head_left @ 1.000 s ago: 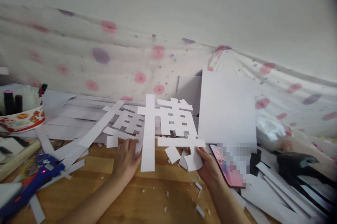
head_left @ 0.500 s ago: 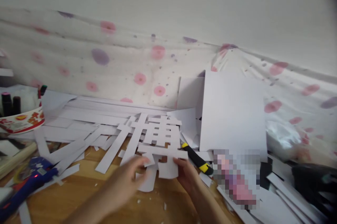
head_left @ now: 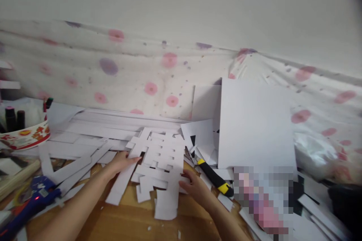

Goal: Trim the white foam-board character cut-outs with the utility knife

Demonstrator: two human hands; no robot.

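A white paper cut-out (head_left: 158,161) with many slots and bars lies flat on the wooden table (head_left: 118,222). My left hand (head_left: 120,162) rests at its left edge with the fingers stretched out along the paper. At the cut-out's lower right edge, my right hand (head_left: 195,187) has its fingers curled against the paper. A yellow and black utility knife (head_left: 214,178) lies just right of my right hand.
Long white paper strips (head_left: 93,135) are piled at the back left. A large white sheet (head_left: 254,124) leans against the spotted cloth. A blue glue gun (head_left: 31,203) lies at the front left, a bowl of markers (head_left: 24,131) behind it. A phone (head_left: 263,203) lies at the right.
The cut-out was held upright a second ago; both hands have lowered it flat onto the table. The knife behind it has come into view.
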